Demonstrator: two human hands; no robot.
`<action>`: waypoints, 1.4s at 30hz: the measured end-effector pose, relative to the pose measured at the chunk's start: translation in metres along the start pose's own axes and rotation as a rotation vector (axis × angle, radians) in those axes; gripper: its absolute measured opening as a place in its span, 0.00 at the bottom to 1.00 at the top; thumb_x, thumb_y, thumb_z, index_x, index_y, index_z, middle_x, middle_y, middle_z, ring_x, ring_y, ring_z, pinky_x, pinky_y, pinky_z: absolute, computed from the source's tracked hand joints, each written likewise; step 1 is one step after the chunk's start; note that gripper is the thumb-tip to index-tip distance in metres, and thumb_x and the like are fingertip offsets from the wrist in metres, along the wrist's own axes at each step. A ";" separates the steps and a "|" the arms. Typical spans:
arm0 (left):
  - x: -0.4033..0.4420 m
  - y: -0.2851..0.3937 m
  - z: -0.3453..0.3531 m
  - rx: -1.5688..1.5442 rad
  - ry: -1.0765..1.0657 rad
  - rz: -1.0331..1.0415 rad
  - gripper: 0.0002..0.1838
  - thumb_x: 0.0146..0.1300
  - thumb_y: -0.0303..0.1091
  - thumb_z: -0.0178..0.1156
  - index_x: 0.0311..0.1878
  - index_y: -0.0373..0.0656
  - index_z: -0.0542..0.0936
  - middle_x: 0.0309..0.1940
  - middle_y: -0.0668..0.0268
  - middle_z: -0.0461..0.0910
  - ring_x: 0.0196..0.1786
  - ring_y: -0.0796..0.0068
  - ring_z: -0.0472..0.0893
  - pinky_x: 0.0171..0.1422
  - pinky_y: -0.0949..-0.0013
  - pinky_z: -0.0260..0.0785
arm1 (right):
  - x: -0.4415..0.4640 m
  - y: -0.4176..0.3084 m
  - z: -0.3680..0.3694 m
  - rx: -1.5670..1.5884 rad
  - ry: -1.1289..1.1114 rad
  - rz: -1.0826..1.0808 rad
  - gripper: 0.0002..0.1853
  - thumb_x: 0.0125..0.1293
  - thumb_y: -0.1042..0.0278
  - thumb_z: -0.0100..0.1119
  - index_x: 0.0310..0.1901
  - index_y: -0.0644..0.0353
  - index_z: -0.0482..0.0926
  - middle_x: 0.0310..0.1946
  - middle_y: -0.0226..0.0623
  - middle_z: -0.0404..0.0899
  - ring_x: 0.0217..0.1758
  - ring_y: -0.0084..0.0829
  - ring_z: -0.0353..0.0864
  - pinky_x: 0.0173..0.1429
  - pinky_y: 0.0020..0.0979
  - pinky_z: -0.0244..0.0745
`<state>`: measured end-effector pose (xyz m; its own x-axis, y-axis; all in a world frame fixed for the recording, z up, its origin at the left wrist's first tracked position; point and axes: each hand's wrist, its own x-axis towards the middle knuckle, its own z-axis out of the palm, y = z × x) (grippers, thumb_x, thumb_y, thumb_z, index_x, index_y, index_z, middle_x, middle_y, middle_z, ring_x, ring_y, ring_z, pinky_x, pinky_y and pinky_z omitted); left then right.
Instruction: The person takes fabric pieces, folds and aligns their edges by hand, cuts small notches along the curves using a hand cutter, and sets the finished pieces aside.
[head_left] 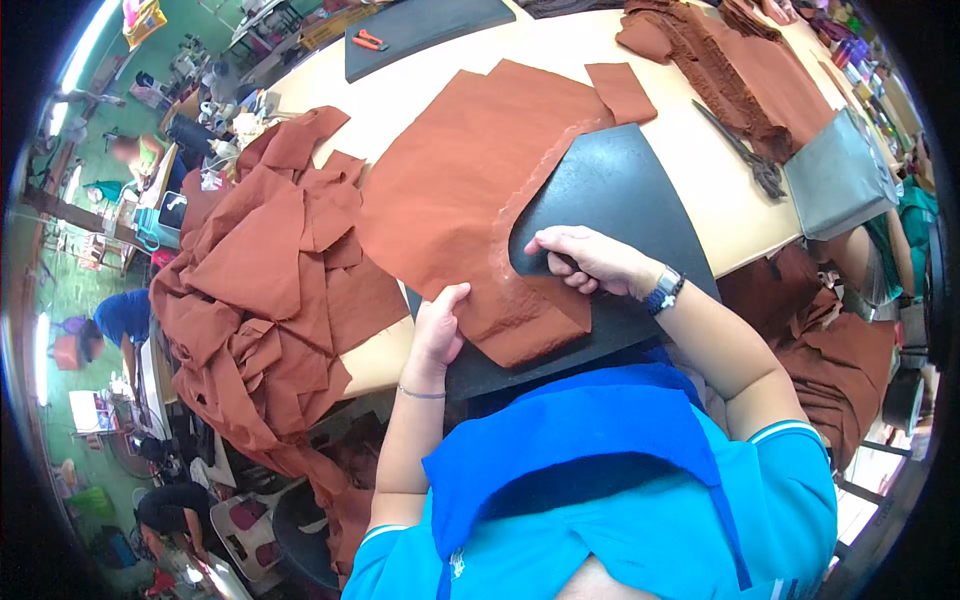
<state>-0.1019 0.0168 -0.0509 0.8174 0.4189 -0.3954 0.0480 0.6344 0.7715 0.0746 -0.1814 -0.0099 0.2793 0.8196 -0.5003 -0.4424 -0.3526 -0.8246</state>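
Note:
A large reddish-brown fabric piece (pixel 470 170) lies on a black board (pixel 620 200). Its curved inner edge looks rough and paler. At the lower left of the fabric, my left hand (pixel 438 325) pinches the edge, thumb on top and the other fingers partly hidden. My right hand (pixel 592 262) is closed over the board beside the curved edge. Something small and dark shows in that fist, mostly covered by the fingers, and I cannot make out its kind.
Crumpled brown fabric (pixel 250 260) heaps over the table's left side. A cutter with an orange handle (pixel 370 40) rests on another black board (pixel 430 35). Long dark scissors (pixel 735 145) and a grey box (pixel 842 175) are at right. Co-workers sit at left.

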 end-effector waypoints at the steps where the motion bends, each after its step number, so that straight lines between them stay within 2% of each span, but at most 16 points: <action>1: -0.001 0.000 0.001 0.016 0.004 0.005 0.17 0.67 0.24 0.57 0.58 0.33 0.78 0.54 0.58 0.83 0.55 0.65 0.83 0.64 0.60 0.76 | 0.001 -0.005 0.001 0.017 -0.029 0.048 0.23 0.80 0.44 0.46 0.58 0.57 0.74 0.24 0.19 0.61 0.20 0.13 0.55 0.22 0.18 0.53; 2: -0.002 0.001 0.001 0.031 0.008 0.010 0.17 0.67 0.24 0.57 0.58 0.32 0.77 0.54 0.58 0.83 0.55 0.65 0.83 0.64 0.60 0.76 | 0.004 -0.010 0.004 0.013 -0.020 0.097 0.24 0.80 0.44 0.44 0.59 0.58 0.74 0.24 0.19 0.60 0.19 0.12 0.53 0.20 0.18 0.49; 5: -0.001 0.000 0.001 -0.024 -0.013 0.017 0.16 0.67 0.24 0.57 0.58 0.33 0.78 0.54 0.58 0.83 0.56 0.65 0.83 0.63 0.60 0.77 | 0.017 -0.007 -0.002 0.128 -0.103 0.140 0.24 0.80 0.45 0.43 0.59 0.58 0.74 0.24 0.18 0.60 0.18 0.11 0.51 0.19 0.17 0.47; 14: 0.003 -0.003 -0.005 0.006 -0.020 0.018 0.15 0.67 0.24 0.58 0.56 0.32 0.79 0.53 0.58 0.84 0.54 0.65 0.84 0.63 0.60 0.77 | 0.013 -0.009 0.001 0.061 -0.116 0.046 0.21 0.82 0.45 0.40 0.49 0.55 0.74 0.21 0.16 0.57 0.17 0.11 0.48 0.18 0.17 0.44; 17: -0.002 0.001 0.002 -0.018 -0.008 0.024 0.15 0.67 0.24 0.58 0.56 0.32 0.79 0.53 0.58 0.84 0.54 0.64 0.84 0.63 0.60 0.77 | 0.010 -0.012 0.003 0.084 -0.092 0.121 0.21 0.82 0.45 0.40 0.49 0.55 0.74 0.21 0.16 0.58 0.17 0.11 0.48 0.19 0.17 0.44; 23: -0.005 0.003 0.005 -0.017 -0.023 0.021 0.18 0.67 0.24 0.57 0.60 0.34 0.77 0.55 0.58 0.83 0.56 0.64 0.83 0.63 0.59 0.77 | 0.013 -0.013 0.005 0.019 -0.109 0.056 0.21 0.81 0.45 0.41 0.49 0.54 0.75 0.21 0.17 0.59 0.17 0.11 0.49 0.19 0.18 0.46; 24: -0.004 0.004 0.005 -0.009 -0.025 0.020 0.18 0.67 0.24 0.57 0.60 0.34 0.77 0.55 0.58 0.82 0.56 0.64 0.83 0.64 0.59 0.77 | 0.012 -0.012 0.006 0.054 -0.082 0.055 0.19 0.82 0.48 0.40 0.47 0.53 0.75 0.21 0.18 0.61 0.15 0.10 0.49 0.17 0.16 0.44; 28: -0.002 0.001 -0.001 -0.001 -0.028 0.013 0.19 0.67 0.24 0.57 0.61 0.34 0.76 0.55 0.58 0.82 0.57 0.64 0.83 0.64 0.59 0.76 | 0.007 -0.012 0.005 0.077 -0.072 0.106 0.19 0.82 0.48 0.39 0.46 0.53 0.75 0.21 0.18 0.61 0.15 0.10 0.49 0.17 0.16 0.45; 34: -0.004 0.003 0.003 -0.002 -0.019 -0.003 0.20 0.67 0.24 0.57 0.62 0.33 0.75 0.55 0.57 0.82 0.56 0.63 0.83 0.64 0.58 0.76 | 0.013 -0.009 0.004 0.016 -0.107 0.025 0.21 0.81 0.46 0.41 0.48 0.56 0.74 0.21 0.17 0.61 0.17 0.11 0.51 0.18 0.17 0.46; 42: -0.001 -0.001 0.000 0.015 -0.015 0.006 0.20 0.67 0.25 0.57 0.63 0.34 0.75 0.55 0.57 0.82 0.56 0.63 0.83 0.65 0.57 0.76 | 0.013 -0.011 0.007 0.020 -0.122 0.067 0.19 0.81 0.47 0.42 0.46 0.55 0.75 0.21 0.17 0.61 0.17 0.11 0.50 0.19 0.18 0.47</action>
<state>-0.1026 0.0152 -0.0513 0.8265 0.4128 -0.3828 0.0513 0.6220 0.7813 0.0770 -0.1634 -0.0059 0.1438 0.8436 -0.5174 -0.4738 -0.4004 -0.7844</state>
